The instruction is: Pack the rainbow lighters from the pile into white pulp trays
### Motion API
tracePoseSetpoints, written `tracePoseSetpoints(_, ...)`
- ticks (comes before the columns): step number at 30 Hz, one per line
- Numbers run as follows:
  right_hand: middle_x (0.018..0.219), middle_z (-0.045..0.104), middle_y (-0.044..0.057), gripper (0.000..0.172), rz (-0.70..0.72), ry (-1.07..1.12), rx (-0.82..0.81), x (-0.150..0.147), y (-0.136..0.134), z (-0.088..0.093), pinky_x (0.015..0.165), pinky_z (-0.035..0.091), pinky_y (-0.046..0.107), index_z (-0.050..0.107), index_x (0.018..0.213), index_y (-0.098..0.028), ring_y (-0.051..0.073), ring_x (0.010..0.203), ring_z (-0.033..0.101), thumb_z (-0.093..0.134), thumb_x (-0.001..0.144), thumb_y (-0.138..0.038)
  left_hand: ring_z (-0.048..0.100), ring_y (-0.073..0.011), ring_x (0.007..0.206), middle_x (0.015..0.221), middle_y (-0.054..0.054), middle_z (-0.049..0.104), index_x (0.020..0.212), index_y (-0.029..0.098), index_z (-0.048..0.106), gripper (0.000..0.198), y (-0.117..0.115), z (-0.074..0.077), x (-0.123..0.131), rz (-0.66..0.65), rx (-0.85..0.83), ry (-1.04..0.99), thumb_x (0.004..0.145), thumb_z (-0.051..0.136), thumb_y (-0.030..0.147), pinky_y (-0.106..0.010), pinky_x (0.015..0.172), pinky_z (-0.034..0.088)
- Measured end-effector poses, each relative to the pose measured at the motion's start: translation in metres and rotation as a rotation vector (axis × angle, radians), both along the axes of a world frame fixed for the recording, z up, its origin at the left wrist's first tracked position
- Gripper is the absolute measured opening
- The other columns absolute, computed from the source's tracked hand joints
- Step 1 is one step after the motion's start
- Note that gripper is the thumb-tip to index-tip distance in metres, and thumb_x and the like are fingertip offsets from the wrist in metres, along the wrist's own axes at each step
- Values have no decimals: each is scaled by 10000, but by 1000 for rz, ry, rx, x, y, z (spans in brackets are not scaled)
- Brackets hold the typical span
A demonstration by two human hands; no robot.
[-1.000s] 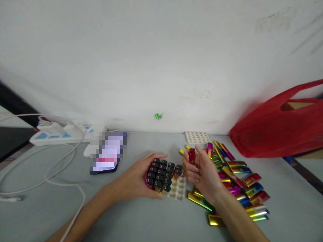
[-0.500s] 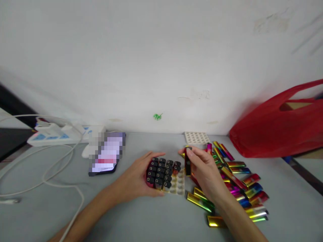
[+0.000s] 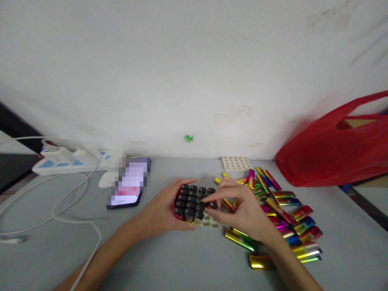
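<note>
A pale holed tray (image 3: 209, 223) carries several upright lighters (image 3: 190, 205) with black tops and shiny bodies, in rows at its left part. My left hand (image 3: 165, 210) wraps around the left end of this group, thumb in front and fingers behind. Between the thumb and fingers of my right hand (image 3: 238, 206) is one more lighter (image 3: 213, 205), upright over the tray's right part. Only its black top shows clearly; whether its lower end sits in a hole is hidden. A few bare holes show at the tray's front right.
Loose metallic-coloured lighters (image 3: 281, 212) lie piled on the grey table right of my right hand. Behind stands another white holed tray (image 3: 236, 163). A red bag (image 3: 327, 149) is at right; a phone (image 3: 130, 182), power strip (image 3: 75, 159) and white cable (image 3: 87, 222) are at left.
My right hand has moved left and down with the lighter, from beside the tray to over its right part. The left hand keeps its hold.
</note>
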State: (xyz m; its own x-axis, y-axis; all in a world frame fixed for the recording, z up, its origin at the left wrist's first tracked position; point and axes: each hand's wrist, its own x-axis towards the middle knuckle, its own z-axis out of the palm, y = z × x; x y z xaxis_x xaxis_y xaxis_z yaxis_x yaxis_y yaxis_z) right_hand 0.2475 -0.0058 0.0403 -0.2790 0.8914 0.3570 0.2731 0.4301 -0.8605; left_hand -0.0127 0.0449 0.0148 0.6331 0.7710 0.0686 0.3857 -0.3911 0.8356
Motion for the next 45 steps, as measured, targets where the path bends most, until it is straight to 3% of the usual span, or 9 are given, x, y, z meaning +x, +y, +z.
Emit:
tracePoseSetpoints(8, 755, 721, -41, 239, -58, -62, 44, 4, 2, -1, 883, 394, 433, 854, 1064, -317, 225, 814, 629, 915, 861, -207, 681, -353, 1306, 1417, -82, 668, 1547, 289, 543, 1028, -1, -5, 0, 7, 6, -47, 655, 1051, 346, -509, 1156, 544)
tracePoseSetpoints(19, 716, 712, -44, 143, -75, -22, -20, 7, -1, -1, 868, 388, 415, 802, 847, -272, 193, 752, 628, 936, 870, -317, 704, -340, 1261, 1370, -70, 680, 1528, 288, 558, 1027, -1, -4, 1, 15, -4, -36, 633, 1058, 343, -495, 1133, 558)
tracePoseSetpoints(23, 733, 713, -35, 130, -74, -20, -59, 4, -2, 0, 835, 421, 388, 825, 893, -271, 195, 760, 640, 926, 883, -352, 698, -350, 1276, 1398, -84, 677, 1533, 279, 563, 1017, -2, -4, 0, 21, 1, -27, 647, 1053, 369, -485, 1116, 570)
tracePoseSetpoints(27, 814, 716, -4, 199, -277, 6, -92, 5, 1, -1, 769, 453, 359, 795, 1021, -250, 207, 788, 650, 708, 1047, -427, 705, -348, 1264, 1375, -68, 691, 1535, 297, 561, 1020, -1, -4, 0, 4, 6, -24, 646, 1056, 359, -489, 1129, 564)
tracePoseSetpoints(29, 746, 660, -9, 260, -440, -72, -97, 9, 3, -3, 700, 423, 353, 738, 957, -228, 201, 706, 599, 624, 1072, -431, 710, -341, 1260, 1379, -60, 683, 1532, 307, 560, 1023, 0, -5, -1, -2, 2, -26, 641, 1060, 349, -490, 1138, 560)
tracePoseSetpoints(31, 670, 594, -17, 228, -508, -273, -115, 14, 6, -5, 658, 375, 357, 687, 862, -225, 204, 654, 547, 638, 1025, -377, 713, -335, 1255, 1387, -59, 672, 1531, 307, 562, 1027, 0, -5, -1, 1, -5, -27, 636, 1064, 346, -482, 1128, 569)
tracePoseSetpoints(36, 787, 674, 74, 159, -417, -807, -46, 18, 3, -8, 779, 405, 423, 704, 763, -226, 312, 874, 597, 728, 889, -319, 718, -334, 1252, 1377, -63, 683, 1525, 299, 570, 1020, -2, -4, 0, 16, -21, -48, 634, 1066, 327, -478, 1116, 579)
tracePoseSetpoints(40, 850, 683, 106, 185, -394, -907, 1, 16, -4, -5, 866, 439, 477, 708, 793, -224, 342, 927, 606, 735, 902, -371, 718, -337, 1266, 1418, -73, 685, 1508, 299, 581, 1003, -3, -1, 1, 12, -45, -68, 632, 1069, 299, -497, 1151, 559)
tracePoseSetpoints(45, 819, 690, 83, 145, -370, -835, -112, 16, -4, -3, 770, 417, 407, 671, 774, -230, 318, 893, 618, 752, 883, -281, 716, -336, 1271, 1416, -73, 682, 1514, 296, 573, 1017, -1, -2, 0, 3, -46, -62, 627, 1072, 305, -504, 1162, 552)
